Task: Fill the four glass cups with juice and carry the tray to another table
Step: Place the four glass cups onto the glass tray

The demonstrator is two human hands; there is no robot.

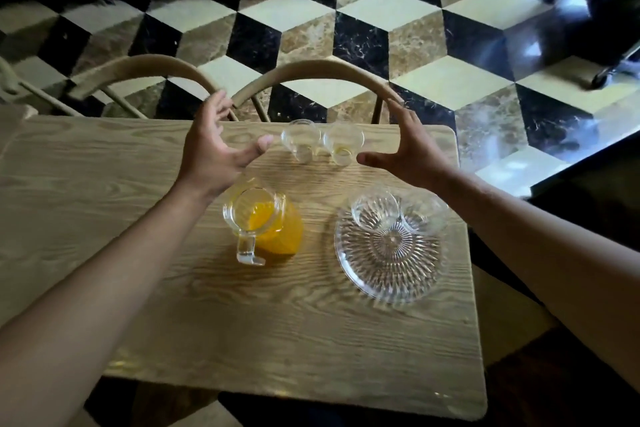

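Observation:
Two empty glass cups stand side by side at the table's far edge, the left cup (300,142) and the right cup (343,145). My left hand (216,146) hovers open just left of them; my right hand (403,146) hovers open just right of them. Neither hand touches a cup. A cut-glass round tray (391,263) lies at the right, bearing two more empty cups, one (375,215) beside the other (420,217), on its far side. A glass jug (266,222) part full of orange juice stands left of the tray, handle toward me.
The wooden table (242,322) ends close behind the far cups. Two curved wooden chair backs, one (138,71) left and one (322,71) right, stand just beyond it. A patterned tile floor lies behind, with a dark wheeled object (602,10) at the top right.

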